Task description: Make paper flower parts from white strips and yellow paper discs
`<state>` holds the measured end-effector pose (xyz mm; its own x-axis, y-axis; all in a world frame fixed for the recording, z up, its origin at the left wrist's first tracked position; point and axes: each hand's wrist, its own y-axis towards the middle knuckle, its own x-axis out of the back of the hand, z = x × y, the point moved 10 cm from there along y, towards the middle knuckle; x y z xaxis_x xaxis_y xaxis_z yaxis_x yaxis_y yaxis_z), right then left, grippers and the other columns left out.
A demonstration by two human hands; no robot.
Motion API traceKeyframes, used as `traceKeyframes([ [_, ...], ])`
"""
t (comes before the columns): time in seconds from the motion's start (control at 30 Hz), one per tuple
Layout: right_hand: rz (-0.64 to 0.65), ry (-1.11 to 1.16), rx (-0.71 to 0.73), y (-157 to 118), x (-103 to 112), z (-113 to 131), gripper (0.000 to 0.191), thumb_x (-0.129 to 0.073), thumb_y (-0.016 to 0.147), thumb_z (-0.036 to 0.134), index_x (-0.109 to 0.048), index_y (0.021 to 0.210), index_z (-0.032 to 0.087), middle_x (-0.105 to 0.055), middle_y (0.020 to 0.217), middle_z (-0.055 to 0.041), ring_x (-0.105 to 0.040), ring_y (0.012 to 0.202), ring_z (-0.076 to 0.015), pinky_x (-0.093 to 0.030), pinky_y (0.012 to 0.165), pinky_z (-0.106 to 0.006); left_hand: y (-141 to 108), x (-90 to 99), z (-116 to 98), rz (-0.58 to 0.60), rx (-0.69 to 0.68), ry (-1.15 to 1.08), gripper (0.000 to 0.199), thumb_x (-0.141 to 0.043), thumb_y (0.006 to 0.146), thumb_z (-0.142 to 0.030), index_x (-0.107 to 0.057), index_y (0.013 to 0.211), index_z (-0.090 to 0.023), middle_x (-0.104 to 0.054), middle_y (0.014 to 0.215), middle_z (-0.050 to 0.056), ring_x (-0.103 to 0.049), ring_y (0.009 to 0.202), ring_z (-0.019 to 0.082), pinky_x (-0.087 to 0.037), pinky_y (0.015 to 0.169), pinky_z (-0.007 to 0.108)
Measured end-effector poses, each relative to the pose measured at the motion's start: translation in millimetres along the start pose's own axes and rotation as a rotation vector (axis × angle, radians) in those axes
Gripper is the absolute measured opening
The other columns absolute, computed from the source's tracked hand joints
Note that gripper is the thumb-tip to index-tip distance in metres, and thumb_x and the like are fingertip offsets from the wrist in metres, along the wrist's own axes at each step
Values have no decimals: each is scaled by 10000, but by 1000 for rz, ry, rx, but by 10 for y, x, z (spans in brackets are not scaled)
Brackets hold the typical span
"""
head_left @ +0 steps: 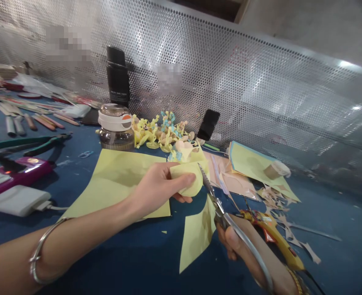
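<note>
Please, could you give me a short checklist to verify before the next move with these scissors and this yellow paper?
1. Left hand grips the curved yellow paper piece: ok.
2. Right hand holds the long silver steel scissors: ok.
3. Left thumb stands clear of the scissor tip: not ok, it looks very close.
4. Scissor blades are open: cannot tell.
5. Yellow-and-orange corded tool is apart from the right wrist: cannot tell.
6. Large pale yellow paper sheet lies flat on the dark blue work surface: ok.
</note>
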<state>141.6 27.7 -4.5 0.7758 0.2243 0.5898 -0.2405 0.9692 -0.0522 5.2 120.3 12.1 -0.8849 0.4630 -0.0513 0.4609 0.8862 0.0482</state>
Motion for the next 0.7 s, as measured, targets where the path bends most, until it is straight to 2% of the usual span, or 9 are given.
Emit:
traceKeyframes([
  [0.17,-3,-31,50,2,3,67,451,-342,918,577,-414,648,224,-446,585,17,-447,542,-141,-318,479,-255,-14,-49,15,30,22,17,223,-664,802,-351,-685,911,-157,-687,721,10,-701,608,160,-615,600,275],
  [0.3,-65,-63,79,3,51,41,474,-377,902,589,-407,602,223,-409,511,36,-412,451,-117,-320,440,-246,-7,-42,20,31,16,15,219,-666,801,-352,-682,883,-150,-685,699,9,-699,597,157,-613,596,266],
  [0.43,-128,-92,68,-10,100,11,513,-396,874,628,-389,556,226,-382,443,37,-372,396,-108,-312,390,-237,6,-17,19,19,7,28,215,-667,798,-355,-681,834,-144,-677,689,11,-693,596,156,-612,580,261],
  [0.7,-128,-58,15,4,106,36,522,-422,849,649,-381,555,220,-371,445,47,-345,381,-90,-268,387,-223,-3,-15,6,16,26,38,216,-667,795,-345,-677,806,-130,-664,686,13,-696,607,156,-607,581,253],
])
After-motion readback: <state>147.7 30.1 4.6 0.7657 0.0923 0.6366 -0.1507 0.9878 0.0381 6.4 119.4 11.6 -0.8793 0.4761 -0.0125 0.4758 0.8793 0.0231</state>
